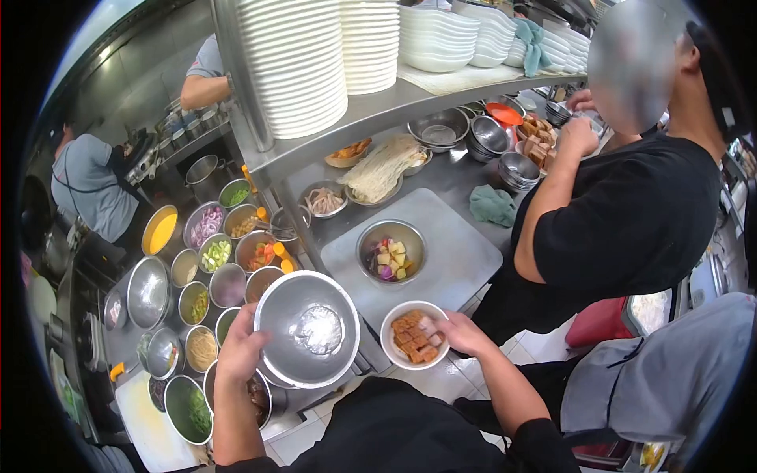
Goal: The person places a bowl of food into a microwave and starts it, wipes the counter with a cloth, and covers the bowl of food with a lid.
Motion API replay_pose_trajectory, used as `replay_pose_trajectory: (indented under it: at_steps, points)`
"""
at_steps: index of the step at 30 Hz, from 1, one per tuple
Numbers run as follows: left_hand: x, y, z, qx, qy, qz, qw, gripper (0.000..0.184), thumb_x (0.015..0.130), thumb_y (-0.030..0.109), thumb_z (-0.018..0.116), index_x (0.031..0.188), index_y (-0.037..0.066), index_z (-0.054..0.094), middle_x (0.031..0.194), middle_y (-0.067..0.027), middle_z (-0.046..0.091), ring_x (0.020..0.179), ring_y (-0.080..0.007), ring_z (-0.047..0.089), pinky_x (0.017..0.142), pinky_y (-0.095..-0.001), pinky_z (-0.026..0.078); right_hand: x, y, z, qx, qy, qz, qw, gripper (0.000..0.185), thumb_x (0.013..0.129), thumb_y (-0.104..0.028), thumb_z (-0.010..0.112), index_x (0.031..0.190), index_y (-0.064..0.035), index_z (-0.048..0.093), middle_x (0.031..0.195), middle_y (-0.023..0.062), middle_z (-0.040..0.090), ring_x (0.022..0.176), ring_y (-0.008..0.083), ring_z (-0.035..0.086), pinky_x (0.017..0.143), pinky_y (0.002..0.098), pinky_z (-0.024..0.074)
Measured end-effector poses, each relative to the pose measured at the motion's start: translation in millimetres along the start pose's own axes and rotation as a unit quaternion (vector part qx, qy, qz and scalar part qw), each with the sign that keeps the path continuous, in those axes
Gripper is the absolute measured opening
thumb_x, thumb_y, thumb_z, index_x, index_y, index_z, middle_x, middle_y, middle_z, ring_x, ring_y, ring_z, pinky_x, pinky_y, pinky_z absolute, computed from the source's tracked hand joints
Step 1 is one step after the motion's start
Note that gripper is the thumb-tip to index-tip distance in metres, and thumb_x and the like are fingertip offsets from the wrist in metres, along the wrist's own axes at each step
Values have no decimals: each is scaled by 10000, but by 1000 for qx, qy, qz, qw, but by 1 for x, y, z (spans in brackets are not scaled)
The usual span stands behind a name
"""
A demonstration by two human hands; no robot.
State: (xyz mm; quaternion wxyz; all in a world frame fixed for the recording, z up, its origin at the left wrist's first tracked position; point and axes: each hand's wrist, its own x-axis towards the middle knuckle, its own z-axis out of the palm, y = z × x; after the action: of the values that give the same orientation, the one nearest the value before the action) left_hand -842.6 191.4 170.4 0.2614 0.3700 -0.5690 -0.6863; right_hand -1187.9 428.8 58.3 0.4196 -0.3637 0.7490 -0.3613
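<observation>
My left hand (241,348) grips the rim of a wide steel bowl (303,351), tilted toward me, with no food visible in it. In my right hand (468,334) is a white bowl (385,329) of cubed food (415,337), mostly orange-brown with a few pale pinkish pieces. The thumb lies over its rim, and the other fingers are largely hidden beneath. Just beyond both hands, a smaller steel bowl (420,254) with yellowish cubes and some purple pieces stands on a pale cutting board (465,244).
Several steel containers of chopped vegetables (214,255) crowd the counter at left. A shelf (378,102) with stacked white plates (296,71) crosses above. A person in black (615,213) works close at right; a grey sleeve (670,370) is nearer. Noodle-like strands (382,169) lie behind the board.
</observation>
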Motion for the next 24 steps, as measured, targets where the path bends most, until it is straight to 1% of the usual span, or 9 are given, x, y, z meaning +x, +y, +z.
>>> replay_pose_trajectory:
  at_steps: [3, 6, 8, 11, 13, 15, 19, 22, 24]
  points:
    - [-9, -7, -11, -3, 22, 12, 1000, 476, 759, -76, 521, 1227, 6, 532, 1120, -75, 623, 1039, -160, 580, 920, -281, 442, 13, -51, -12, -36, -52, 69, 996, 523, 925, -355, 592, 1290, 17, 559, 1166, 184, 658, 1064, 248, 638, 899, 345, 501]
    - [-26, -15, -35, -16, 52, 18, 998, 489, 750, -45, 525, 1237, 2, 528, 1127, -75, 623, 1047, -162, 579, 933, -284, 441, 27, -7, -28, -16, -11, -12, 1000, 598, 905, -370, 655, 1342, 17, 523, 1115, 162, 677, 986, 255, 655, 884, 352, 513]
    - [-31, -25, -59, -40, 88, 35, 995, 501, 748, -29, 526, 1249, 1, 522, 1132, -78, 623, 1042, -166, 585, 930, -294, 452, 35, -16, -65, -29, 29, -13, 999, 604, 883, -328, 693, 1349, 16, 519, 1031, 124, 681, 820, 182, 647, 791, 329, 540]
    - [-38, -16, -68, -86, 128, 45, 987, 539, 763, 20, 546, 1298, 8, 484, 1138, -95, 624, 1000, -177, 613, 902, -316, 493, 85, -44, -99, -55, 145, -11, 988, 418, 876, -283, 706, 1177, 1, 651, 812, 62, 673, 729, 144, 614, 679, 298, 507]
    - [-42, -13, -68, -97, 175, 55, 978, 539, 766, 21, 551, 1300, 13, 475, 1149, -99, 616, 1008, -188, 611, 912, -316, 484, 143, -43, -121, -92, 196, -84, 973, 359, 872, -303, 704, 1078, -8, 696, 795, 81, 685, 707, 144, 618, 670, 310, 503]
    - [-44, -14, -68, -80, 227, 60, 969, 544, 760, 27, 556, 1296, 14, 469, 1157, -107, 606, 1023, -192, 604, 914, -315, 479, 186, -70, -134, -106, 241, -102, 959, 314, 855, -313, 707, 973, -22, 722, 773, 116, 689, 686, 183, 632, 677, 337, 509]
    - [-59, -9, -58, -57, 265, 43, 962, 538, 730, 77, 564, 1256, 4, 474, 1101, -91, 602, 1007, -186, 596, 915, -312, 483, 283, -85, -171, -179, 302, -160, 923, 262, 813, -279, 716, 951, -57, 733, 865, 186, 705, 838, 341, 692, 755, 392, 529]
    - [-83, -14, -40, -32, 326, 52, 943, 497, 762, 88, 525, 1251, 10, 481, 1108, -90, 597, 1016, -183, 592, 910, -314, 487, 353, -82, -192, -138, 334, -168, 917, 327, 839, -329, 696, 1000, -46, 728, 894, 183, 718, 842, 277, 703, 769, 362, 526]
    - [-104, -25, -31, -32, 380, 45, 923, 525, 778, 76, 490, 1300, 31, 461, 1122, -88, 595, 1001, -187, 602, 882, -313, 508, 392, -87, -205, -144, 355, -156, 911, 304, 825, -316, 693, 984, -59, 726, 902, 182, 713, 874, 341, 688, 795, 414, 532]
